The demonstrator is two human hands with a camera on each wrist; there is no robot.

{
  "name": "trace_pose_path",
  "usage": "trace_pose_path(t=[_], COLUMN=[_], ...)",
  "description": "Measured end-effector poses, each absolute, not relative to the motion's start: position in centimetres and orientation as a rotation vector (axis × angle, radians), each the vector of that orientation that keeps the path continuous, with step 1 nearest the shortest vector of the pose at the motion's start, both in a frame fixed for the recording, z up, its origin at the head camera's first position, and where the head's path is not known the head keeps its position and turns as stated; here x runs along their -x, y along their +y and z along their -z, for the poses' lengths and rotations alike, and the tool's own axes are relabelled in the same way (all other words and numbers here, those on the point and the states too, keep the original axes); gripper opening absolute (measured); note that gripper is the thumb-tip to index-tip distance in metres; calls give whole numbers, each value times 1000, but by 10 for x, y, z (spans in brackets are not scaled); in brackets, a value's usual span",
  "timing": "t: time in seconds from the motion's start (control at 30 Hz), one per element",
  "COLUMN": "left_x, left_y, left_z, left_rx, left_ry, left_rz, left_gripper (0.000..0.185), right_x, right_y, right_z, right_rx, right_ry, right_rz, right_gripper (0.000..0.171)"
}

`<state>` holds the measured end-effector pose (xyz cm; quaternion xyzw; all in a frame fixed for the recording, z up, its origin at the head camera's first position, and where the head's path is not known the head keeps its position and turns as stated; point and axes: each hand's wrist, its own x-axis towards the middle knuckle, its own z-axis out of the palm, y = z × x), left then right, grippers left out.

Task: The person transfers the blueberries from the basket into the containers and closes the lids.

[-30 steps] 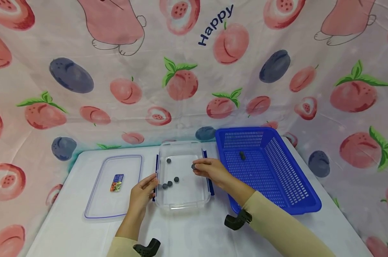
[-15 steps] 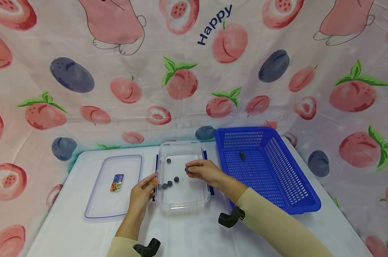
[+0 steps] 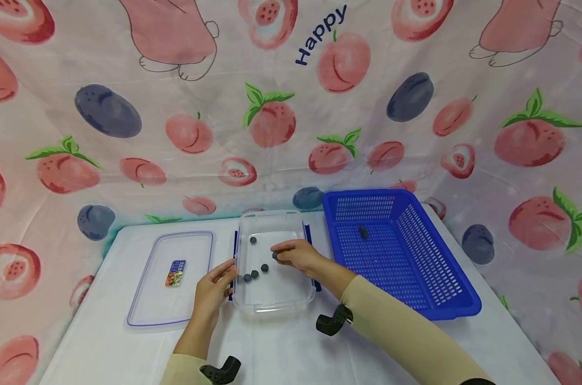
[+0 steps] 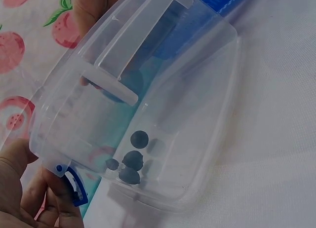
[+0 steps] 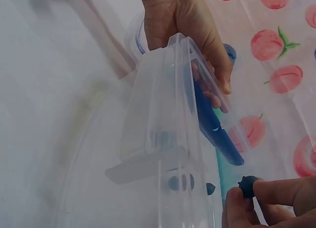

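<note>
Head view: right grip (image 3: 298,256) round blueberry (image 3: 275,256); left grip (image 3: 213,289) round box (image 3: 283,291) edge, between lid (image 3: 151,305) and basket (image 3: 406,278)

The small round berries (image 3: 265,268) are dark slate blue. The box (image 3: 281,294) is colourless and see-through, its clips (image 5: 217,129) deep blue; the lid (image 3: 148,299), also clear, has a blue-violet edge and a blue, green, yellow and red label (image 3: 175,273). The basket (image 3: 430,256) is vivid blue, pierced in a lattice. Beige sleeves (image 3: 401,326), white tablecloth (image 3: 272,353) — and a pale pink backdrop (image 3: 272,69) printed with reddish peaches (image 3: 273,128), dark blue plums (image 3: 107,111) and green leaves (image 3: 534,108).
</note>
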<state>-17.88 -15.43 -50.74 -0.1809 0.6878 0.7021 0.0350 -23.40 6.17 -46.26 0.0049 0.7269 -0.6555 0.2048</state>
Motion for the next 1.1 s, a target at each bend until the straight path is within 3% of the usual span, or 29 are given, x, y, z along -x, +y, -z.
trace_pose_path(t=[1.1], left_x=[179], left_y=[-156], left_z=[510], left_rx=[546], left_ry=[2104], left_rz=[-2175], left_gripper=[45], right_x=[260], right_y=[34], right_z=[496], right_rx=[-313], right_ry=[2252], right_rz=[1628], right_gripper=[21])
